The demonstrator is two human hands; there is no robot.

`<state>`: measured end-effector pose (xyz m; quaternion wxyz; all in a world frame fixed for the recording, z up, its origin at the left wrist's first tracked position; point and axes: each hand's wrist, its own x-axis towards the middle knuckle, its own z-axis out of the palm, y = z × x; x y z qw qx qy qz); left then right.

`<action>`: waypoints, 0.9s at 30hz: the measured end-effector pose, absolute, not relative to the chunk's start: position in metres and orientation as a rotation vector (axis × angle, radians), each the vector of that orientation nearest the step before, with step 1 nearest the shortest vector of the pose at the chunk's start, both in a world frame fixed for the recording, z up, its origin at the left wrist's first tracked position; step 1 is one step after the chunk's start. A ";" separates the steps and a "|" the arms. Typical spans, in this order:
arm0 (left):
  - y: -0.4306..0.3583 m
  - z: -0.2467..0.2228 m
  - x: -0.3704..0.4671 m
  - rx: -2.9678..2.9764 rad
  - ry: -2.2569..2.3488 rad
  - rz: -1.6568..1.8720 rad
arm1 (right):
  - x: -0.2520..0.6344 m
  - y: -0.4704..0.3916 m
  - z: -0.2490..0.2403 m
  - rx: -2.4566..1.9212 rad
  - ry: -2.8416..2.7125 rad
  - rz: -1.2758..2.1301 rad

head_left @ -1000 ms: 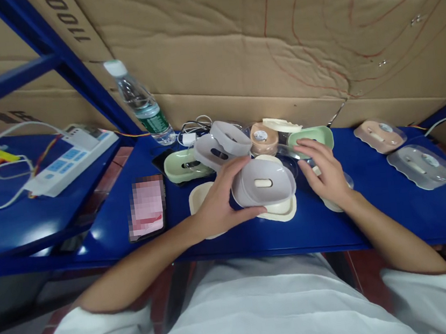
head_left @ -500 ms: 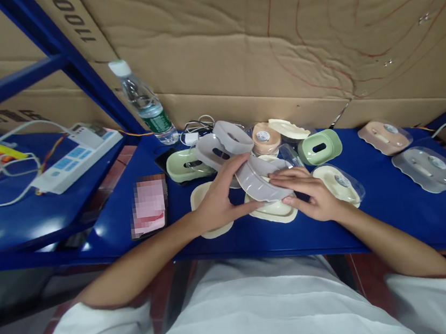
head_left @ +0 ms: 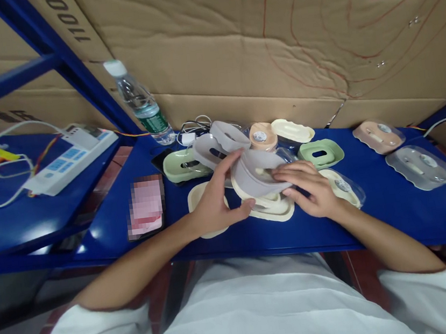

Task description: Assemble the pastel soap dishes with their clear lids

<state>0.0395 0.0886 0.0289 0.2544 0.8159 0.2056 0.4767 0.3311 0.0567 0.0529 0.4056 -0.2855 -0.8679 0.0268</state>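
Between my two hands is a grey plastic dish (head_left: 254, 176), tilted, with a cream rim showing along its lower edge. My left hand (head_left: 217, 203) grips its left side, the thumb low and the fingers behind. The fingers of my right hand (head_left: 311, 188) reach over its right side, with the thumb beneath. Under the dish a cream tray (head_left: 279, 211) lies on the blue table (head_left: 233, 246). Another cream tray (head_left: 197, 194) is partly hidden by my left hand.
Behind my hands lie grey dishes (head_left: 227, 135), a green dish (head_left: 174, 165), a peach piece (head_left: 263, 136) and another green dish (head_left: 321, 154). A water bottle (head_left: 152, 119) and a phone (head_left: 145, 206) are at left. Packaged peach (head_left: 377, 136) and grey pieces (head_left: 420, 167) lie at right.
The grey dish has turned in my hands, so its inside and a cream lower rim now show. My left thumb has shifted slightly left. The whole view has moved a little.
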 end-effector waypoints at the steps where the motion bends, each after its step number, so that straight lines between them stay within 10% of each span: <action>1: 0.090 0.027 0.040 2.217 0.561 1.297 | 0.335 0.058 0.053 -0.743 -2.183 0.005; 20: 0.082 0.032 0.044 3.003 0.608 0.979 | 0.453 0.092 0.092 -1.665 -1.634 -0.602; 27: 0.082 0.034 0.044 3.082 0.615 0.626 | 0.623 0.076 0.072 -2.675 -1.302 -0.059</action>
